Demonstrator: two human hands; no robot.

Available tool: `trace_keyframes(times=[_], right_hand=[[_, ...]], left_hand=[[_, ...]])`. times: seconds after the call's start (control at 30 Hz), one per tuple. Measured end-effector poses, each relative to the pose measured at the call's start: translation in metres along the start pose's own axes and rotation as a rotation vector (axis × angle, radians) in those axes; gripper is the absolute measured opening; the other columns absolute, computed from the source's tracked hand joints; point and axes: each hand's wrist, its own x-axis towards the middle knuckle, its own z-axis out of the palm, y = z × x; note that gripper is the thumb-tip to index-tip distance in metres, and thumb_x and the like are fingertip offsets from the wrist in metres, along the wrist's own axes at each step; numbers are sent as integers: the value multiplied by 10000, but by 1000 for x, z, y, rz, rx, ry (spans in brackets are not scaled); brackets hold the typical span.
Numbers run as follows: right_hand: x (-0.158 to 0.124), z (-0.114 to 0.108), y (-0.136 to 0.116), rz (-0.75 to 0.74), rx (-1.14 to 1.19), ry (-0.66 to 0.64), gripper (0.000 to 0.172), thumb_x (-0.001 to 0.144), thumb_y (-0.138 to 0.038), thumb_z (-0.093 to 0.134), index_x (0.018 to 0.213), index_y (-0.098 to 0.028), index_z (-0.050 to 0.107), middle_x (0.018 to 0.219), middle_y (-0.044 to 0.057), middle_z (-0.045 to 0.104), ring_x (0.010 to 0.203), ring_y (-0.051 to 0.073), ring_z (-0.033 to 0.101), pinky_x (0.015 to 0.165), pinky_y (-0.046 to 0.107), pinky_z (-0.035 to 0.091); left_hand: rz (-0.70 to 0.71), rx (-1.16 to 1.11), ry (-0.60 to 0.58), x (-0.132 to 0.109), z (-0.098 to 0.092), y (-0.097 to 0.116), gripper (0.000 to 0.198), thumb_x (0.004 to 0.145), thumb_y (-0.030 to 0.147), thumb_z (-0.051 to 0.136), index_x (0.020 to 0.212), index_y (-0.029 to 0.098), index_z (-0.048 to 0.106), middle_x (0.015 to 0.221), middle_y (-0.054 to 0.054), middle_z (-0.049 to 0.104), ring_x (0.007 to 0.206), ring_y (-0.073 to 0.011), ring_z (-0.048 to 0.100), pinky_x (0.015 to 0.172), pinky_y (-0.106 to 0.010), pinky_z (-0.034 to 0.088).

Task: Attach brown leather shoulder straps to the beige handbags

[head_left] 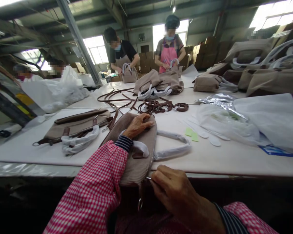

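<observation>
A: Where was the bag?
B: The taupe handbag [136,143] lay flat at the near edge of the white table [234,156], its lower end hanging over the edge toward the person.

A: Left hand?
B: The left hand [137,125] rested palm-down on the bag's far end, fingers [146,124] curled loosely over the top edge, pressing rather than gripping. Red-checked sleeve [97,188] behind it.

A: Right?
B: The right hand [171,190] sat at the table edge just beside the bag's near corner, fingers [154,178] narrowed in a pinch on a small metal zipper pull [148,178] at the bag's side. A metal ring [139,204] dangled below it.

A: Handles?
B: One wrapped handle [172,148] stuck out right of the bag, flat on the table, clear of both hands.

A: Around it?
B: Another bag [75,125] lay to the left, brown straps [158,106] beyond, clear plastic bags [234,120] to the right. Green tags [192,134] lay near the handle. Two other people [169,45] stood at the far side, each with hands on their own bag.
</observation>
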Motion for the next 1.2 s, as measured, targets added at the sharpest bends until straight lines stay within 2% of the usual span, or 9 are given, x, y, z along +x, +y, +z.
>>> trace_keyframes(times=[0.23,0.43,0.53,0.67,0.83,0.93,1.07,1.13,1.2], right_hand=[[17,-28,37,35,-170,-138,138,917,-78,541,837,-188,567,750,13,615,618,143,490,594,310,267],[86,-44,94,225,-446,-420,135,991,-209,532,960,-162,654,864,89,725,722,191,617,614,320,255],[116,-38,132,321,-539,-400,178,998,-235,537,1077,-152,674,991,130,750,889,239,670,671,320,314],[130,-23,171,404,-546,-344,226,1019,-267,527,1146,-140,665,1045,139,753,974,254,676,715,317,351],[126,-14,181,445,-512,-312,242,1036,-316,499,1131,-161,658,1050,127,750,933,252,674,701,320,343],[126,-15,178,456,-505,-301,234,1021,-317,511,1107,-162,664,1020,135,752,903,258,674,668,323,314],[128,-17,175,448,-500,-318,230,1007,-279,498,1100,-163,674,1022,142,754,890,256,672,659,324,300],[128,-18,173,445,-488,-323,242,1006,-274,492,1119,-164,675,1043,146,751,904,259,670,672,322,312],[128,-18,172,443,-476,-322,255,1009,-267,483,1139,-162,676,1054,149,748,925,257,666,696,317,330]], left_hand=[[-10,48,-7,-4,1,3,424,907,398,646,1270,180,628,1300,-93,684,1189,-262,628,1075,-409,472],[-27,80,-2,-5,3,5,426,916,387,646,1285,179,610,1313,-110,667,1224,-278,608,1110,-445,455],[-4,90,-1,-8,2,8,417,923,373,634,1282,162,613,1292,-121,666,1212,-282,609,1112,-460,457],[56,95,-38,-15,-4,15,291,921,308,623,1194,220,676,1310,-79,661,1257,-270,576,1155,-459,425],[235,178,-292,-30,-22,37,263,966,215,536,1153,259,716,1339,-40,663,1280,-244,554,1180,-440,397],[279,268,-412,-49,-43,59,245,1021,289,519,1164,261,716,1336,-38,663,1314,-248,532,1199,-451,383],[236,337,-406,-103,-74,90,381,997,532,577,1307,324,653,1490,-33,577,1472,-281,422,1245,-471,354],[308,412,-435,-136,-78,97,583,930,604,645,1441,337,555,1460,-45,613,1440,-293,476,1248,-472,369],[364,529,-376,-167,-70,92,746,919,534,685,1569,300,403,1493,-82,592,1407,-302,516,1226,-484,409]])
